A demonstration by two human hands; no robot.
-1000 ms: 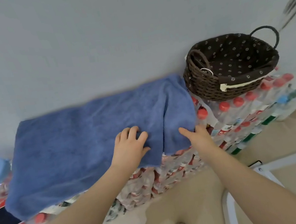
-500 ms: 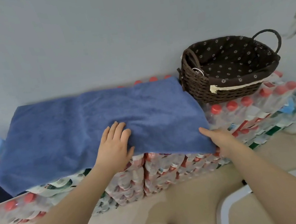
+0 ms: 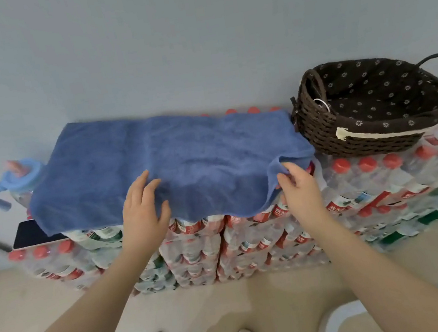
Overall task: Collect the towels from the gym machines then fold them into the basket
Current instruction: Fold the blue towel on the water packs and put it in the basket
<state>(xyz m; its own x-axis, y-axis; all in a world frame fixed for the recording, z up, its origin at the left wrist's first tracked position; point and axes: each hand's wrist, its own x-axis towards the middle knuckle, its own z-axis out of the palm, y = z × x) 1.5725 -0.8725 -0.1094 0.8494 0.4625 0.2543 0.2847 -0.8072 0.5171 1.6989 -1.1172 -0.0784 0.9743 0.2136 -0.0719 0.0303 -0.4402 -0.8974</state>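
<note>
- Blue jug cap (image 3: pixel 18 180): at far left, beside the towel's left edge; the vessel below it is largely hidden.
- Blue towel (image 3: pixel 171 162): spread flat over the stacked packs of bottled water (image 3: pixel 251 235), its near edge hanging over them.
- Left hand (image 3: pixel 144 209): fingers straight, resting on the towel's near edge.
- Right hand (image 3: pixel 296 182): pinches the towel's lifted near-right corner.
- Woven basket (image 3: pixel 365 139): right of the towel, just beside it, on the same packs.

**Covered and cut off**

The blue towel (image 3: pixel 171 159) hides most bottle packs (image 3: pixel 251 235) beneath it. At nine o'clock it covers part of a dark tablet (image 3: pixel 27 238). Both forearms run off the bottom edge. Bottle labels are too blurred to read.
</note>
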